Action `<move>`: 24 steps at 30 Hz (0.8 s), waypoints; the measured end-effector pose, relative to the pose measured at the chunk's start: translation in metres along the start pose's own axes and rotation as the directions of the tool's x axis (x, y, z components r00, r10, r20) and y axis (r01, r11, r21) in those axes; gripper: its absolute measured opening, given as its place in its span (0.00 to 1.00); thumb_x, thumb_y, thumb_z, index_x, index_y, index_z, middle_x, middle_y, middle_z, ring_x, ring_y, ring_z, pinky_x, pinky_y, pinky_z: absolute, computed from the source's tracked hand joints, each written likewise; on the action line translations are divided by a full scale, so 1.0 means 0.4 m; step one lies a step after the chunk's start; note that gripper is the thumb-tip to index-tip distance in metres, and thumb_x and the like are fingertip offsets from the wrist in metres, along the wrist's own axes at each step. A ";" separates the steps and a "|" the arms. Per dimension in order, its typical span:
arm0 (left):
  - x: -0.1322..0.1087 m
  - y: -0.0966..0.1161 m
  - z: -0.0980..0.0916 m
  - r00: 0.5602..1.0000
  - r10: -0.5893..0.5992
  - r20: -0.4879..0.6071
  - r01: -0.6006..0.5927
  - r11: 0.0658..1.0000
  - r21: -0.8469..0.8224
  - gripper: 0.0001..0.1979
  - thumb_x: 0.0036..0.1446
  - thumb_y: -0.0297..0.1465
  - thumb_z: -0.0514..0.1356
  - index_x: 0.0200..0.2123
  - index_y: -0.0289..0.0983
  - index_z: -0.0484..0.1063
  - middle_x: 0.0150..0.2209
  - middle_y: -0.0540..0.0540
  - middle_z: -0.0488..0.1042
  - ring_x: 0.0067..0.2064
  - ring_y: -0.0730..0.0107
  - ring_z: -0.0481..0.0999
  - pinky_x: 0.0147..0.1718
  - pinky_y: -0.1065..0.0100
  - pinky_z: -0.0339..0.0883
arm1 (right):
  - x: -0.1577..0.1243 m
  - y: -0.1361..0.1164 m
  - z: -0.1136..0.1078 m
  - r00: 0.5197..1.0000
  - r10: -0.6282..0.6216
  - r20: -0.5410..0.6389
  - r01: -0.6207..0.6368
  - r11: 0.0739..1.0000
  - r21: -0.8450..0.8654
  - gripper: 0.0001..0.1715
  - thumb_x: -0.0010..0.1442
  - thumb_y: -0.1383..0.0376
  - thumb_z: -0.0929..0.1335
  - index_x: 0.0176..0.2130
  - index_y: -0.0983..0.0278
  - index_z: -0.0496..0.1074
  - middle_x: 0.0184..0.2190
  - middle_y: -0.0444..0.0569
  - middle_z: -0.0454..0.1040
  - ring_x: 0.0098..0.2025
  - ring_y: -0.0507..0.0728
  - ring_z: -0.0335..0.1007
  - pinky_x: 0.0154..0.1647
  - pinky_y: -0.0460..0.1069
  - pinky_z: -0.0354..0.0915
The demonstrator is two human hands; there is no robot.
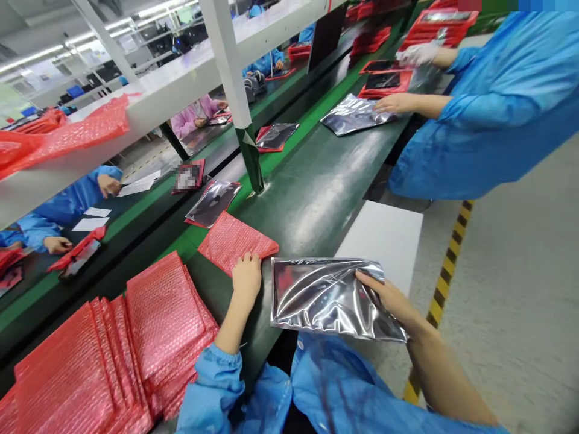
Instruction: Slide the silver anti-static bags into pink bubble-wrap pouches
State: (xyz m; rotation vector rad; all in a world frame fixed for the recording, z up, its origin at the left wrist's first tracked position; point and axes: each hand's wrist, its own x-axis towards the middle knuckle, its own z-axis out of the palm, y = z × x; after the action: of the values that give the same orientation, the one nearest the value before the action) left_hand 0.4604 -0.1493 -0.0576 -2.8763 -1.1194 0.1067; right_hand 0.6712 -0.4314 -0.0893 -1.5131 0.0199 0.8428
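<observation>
My right hand [389, 301] grips the right end of a shiny silver antistatic bag [323, 301], thumb on top, holding it up past the front edge of the bench. My left hand [247, 278] has its fingers closed over the near edge of a red bubble-wrap bag [233, 241] that lies on the green bench. The two bags are close together but apart. What is inside the silver bag cannot be made out. To the left of my left arm lie stacks of red bubble-wrap bags [163, 319].
Beyond the red bag, dark flat items [215, 202] lie on the green conveyor line. A white post [228, 66] stands on the bench below a shelf [181, 72]. At right, a co-worker's hand [398, 103] touches another silver bag [353, 114]. A white board [380, 241] is behind my right hand.
</observation>
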 end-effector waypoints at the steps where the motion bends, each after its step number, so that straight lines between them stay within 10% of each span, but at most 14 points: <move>1: 0.001 -0.009 -0.005 1.000 0.005 -0.004 -0.005 1.000 -0.018 0.18 0.80 0.35 0.48 0.53 0.36 0.78 0.53 0.37 0.77 0.54 0.50 0.78 0.42 0.61 0.76 | -0.005 -0.004 0.018 0.997 0.043 0.068 -0.044 0.999 0.016 0.13 0.56 0.56 0.81 0.39 0.60 0.85 0.32 0.51 0.85 0.34 0.64 0.83 0.38 0.54 0.81; 8: 0.005 -0.060 -0.030 0.993 -0.077 0.089 0.099 0.954 -0.283 0.07 0.71 0.35 0.66 0.39 0.39 0.76 0.46 0.45 0.81 0.50 0.61 0.81 0.43 0.66 0.69 | -0.015 -0.025 0.043 0.952 0.115 0.285 -0.140 0.988 0.068 0.19 0.58 0.55 0.82 0.45 0.61 0.83 0.39 0.52 0.87 0.36 0.63 0.85 0.37 0.52 0.82; 14: 0.002 -0.063 -0.049 0.993 -0.063 0.104 0.097 0.929 -0.358 0.15 0.80 0.37 0.53 0.42 0.41 0.78 0.50 0.45 0.82 0.53 0.60 0.81 0.45 0.65 0.69 | 0.022 -0.025 0.065 0.974 0.057 0.221 -0.085 0.989 0.121 0.18 0.56 0.60 0.82 0.45 0.62 0.83 0.38 0.51 0.87 0.37 0.63 0.86 0.37 0.51 0.82; 24: -0.032 -0.005 -0.056 0.996 -0.011 -0.088 0.013 1.000 0.013 0.15 0.76 0.25 0.52 0.58 0.37 0.73 0.60 0.37 0.76 0.57 0.53 0.77 0.53 0.59 0.74 | 0.032 -0.031 0.094 0.965 0.033 0.259 -0.062 0.992 0.106 0.19 0.57 0.56 0.82 0.45 0.62 0.84 0.39 0.50 0.87 0.36 0.61 0.85 0.39 0.51 0.81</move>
State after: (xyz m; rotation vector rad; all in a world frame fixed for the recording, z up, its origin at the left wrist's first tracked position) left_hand 0.4514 -0.1570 -0.0346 -2.8316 -1.1158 -0.0134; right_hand 0.6685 -0.3906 -0.0810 -1.2921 -0.0861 1.0547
